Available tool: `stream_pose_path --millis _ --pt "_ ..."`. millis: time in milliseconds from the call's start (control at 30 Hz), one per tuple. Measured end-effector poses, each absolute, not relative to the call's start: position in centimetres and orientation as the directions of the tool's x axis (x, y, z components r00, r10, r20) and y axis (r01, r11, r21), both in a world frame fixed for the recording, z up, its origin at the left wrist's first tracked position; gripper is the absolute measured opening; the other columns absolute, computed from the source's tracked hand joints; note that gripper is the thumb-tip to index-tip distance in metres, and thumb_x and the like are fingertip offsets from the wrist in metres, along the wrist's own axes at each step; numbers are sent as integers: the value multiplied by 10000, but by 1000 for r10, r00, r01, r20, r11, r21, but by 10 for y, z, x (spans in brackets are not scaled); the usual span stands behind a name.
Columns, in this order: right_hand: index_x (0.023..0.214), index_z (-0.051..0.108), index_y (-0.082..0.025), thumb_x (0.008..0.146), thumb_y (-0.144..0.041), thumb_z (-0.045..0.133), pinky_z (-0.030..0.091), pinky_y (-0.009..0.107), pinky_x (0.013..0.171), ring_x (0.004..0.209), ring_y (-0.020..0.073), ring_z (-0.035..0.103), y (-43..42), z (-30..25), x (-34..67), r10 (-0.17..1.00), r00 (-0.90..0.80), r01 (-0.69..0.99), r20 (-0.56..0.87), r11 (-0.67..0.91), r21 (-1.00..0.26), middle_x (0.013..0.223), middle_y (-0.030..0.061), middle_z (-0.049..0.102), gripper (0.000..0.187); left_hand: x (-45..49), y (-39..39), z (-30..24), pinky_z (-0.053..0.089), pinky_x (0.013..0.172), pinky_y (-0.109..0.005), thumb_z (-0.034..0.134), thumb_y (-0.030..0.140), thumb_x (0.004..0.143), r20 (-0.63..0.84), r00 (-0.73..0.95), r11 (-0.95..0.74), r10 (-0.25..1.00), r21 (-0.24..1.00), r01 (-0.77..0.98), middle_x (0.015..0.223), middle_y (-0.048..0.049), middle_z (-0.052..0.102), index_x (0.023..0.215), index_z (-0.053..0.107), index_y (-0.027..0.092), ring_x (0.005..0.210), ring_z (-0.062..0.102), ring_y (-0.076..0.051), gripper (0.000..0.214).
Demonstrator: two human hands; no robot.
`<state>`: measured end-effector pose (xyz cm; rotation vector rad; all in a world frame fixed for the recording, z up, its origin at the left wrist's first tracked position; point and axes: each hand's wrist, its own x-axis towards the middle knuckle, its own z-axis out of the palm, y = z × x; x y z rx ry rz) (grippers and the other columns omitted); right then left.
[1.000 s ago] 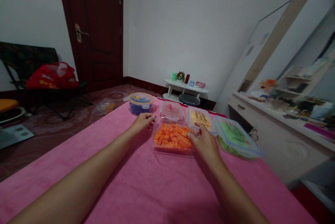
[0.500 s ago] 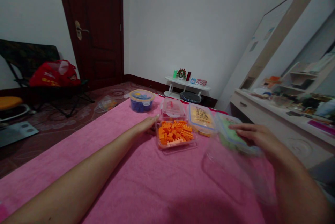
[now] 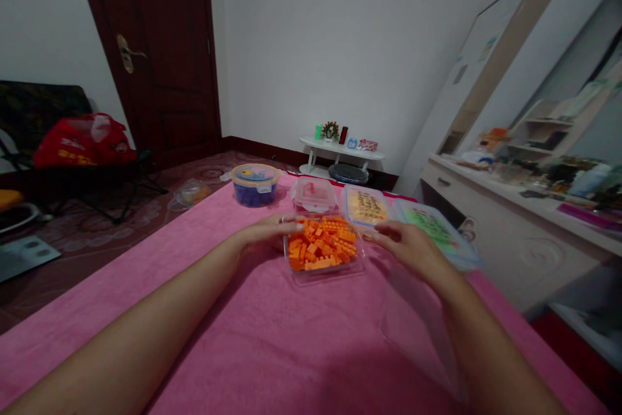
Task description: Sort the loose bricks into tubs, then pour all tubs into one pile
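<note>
A clear plastic box full of orange toy building bricks stands uncovered on the pink cloth. My left hand grips its left side, thumb over the rim. At the box's far right corner is my right hand, fingers slightly curved and apart; whether the fingertips touch the rim I cannot tell. Under my right forearm lies a clear lid, partly hidden. Behind the right hand are a lidded box of yellow pieces and a lidded box of green pieces.
Along the far side of the pink-covered table stand a round lidded tub of blue pieces and a lidded box with red pieces. A dresser rises on the right. A low white table is by the wall.
My right hand has moved left from the green box to the orange bricks' box. My left thumb has come over its rim. The view has shifted slightly right.
</note>
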<state>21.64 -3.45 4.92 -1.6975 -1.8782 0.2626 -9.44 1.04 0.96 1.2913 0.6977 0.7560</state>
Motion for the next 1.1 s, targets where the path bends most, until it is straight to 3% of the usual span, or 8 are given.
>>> stream_pose_path --millis 133,267,400,467,533,600,733,1100 --pt "1287 564 -214 637 -351 753 512 432 904 1107 282 615 -42 34 177 967 -174 531 188 253 -809 1265 126 616 691 -85 11 16 466 934 -395 789 337 645 185 473 -138 862 982 -132 1100 -121 685 1104 656 145 1035 623 -270 514" --pt "1280 550 -228 645 -318 761 492 420 960 1157 255 588 -42 30 177 954 -272 343 124 217 -914 1306 91 591 676 -82 16 14 412 1004 -431 792 404 640 287 416 -264 863 958 -114 1195 -130 651 1169 639 137 1143 566 -301 612" --pt "1189 582 -193 558 -318 821 433 452 1023 1139 269 588 -35 32 185 948 -149 525 282 318 -789 1240 106 620 686 -75 12 7 367 1046 -433 737 607 633 367 502 -258 783 926 -275 1430 -122 466 1346 516 211 1287 446 -326 844" --pt "1188 575 -189 519 -327 842 461 445 992 1105 272 601 -34 32 184 929 -122 598 348 349 -721 1228 113 618 734 -72 9 2 381 1029 -439 489 776 725 334 503 -160 797 920 -358 1477 -102 405 1405 438 248 1298 439 -316 863" --pt "1214 562 -203 522 -350 841 511 425 919 1064 270 619 -37 36 183 911 -137 647 390 380 -661 1246 115 601 760 -71 9 -3 386 1021 -428 199 811 792 258 504 -57 824 923 -380 1470 -99 417 1440 377 245 1275 470 -289 879" --pt "1229 554 -219 535 -384 836 545 410 839 1044 277 623 -41 42 182 882 -167 686 441 425 -590 1247 114 596 768 -72 12 -9 371 1033 -411 99 794 806 186 516 0 836 940 -340 1430 -107 470 1452 349 223 1248 501 -265 898" --pt "1244 537 -230 553 -465 826 563 388 755 1106 294 581 -48 58 188 799 -187 731 572 503 -462 1262 112 578 785 -75 22 -20 338 1058 -390 57 798 796 111 503 15 857 971 -239 1380 -111 525 1427 384 197 1249 499 -242 931" --pt "1259 525 -242 560 -503 821 557 373 773 1067 257 581 -56 76 196 661 -139 735 738 568 -370 1217 83 589 802 -69 19 -23 310 1080 -443 206 760 840 148 520 -57 841 981 -188 1408 -95 499 1336 513 225 1247 505 -263 791"
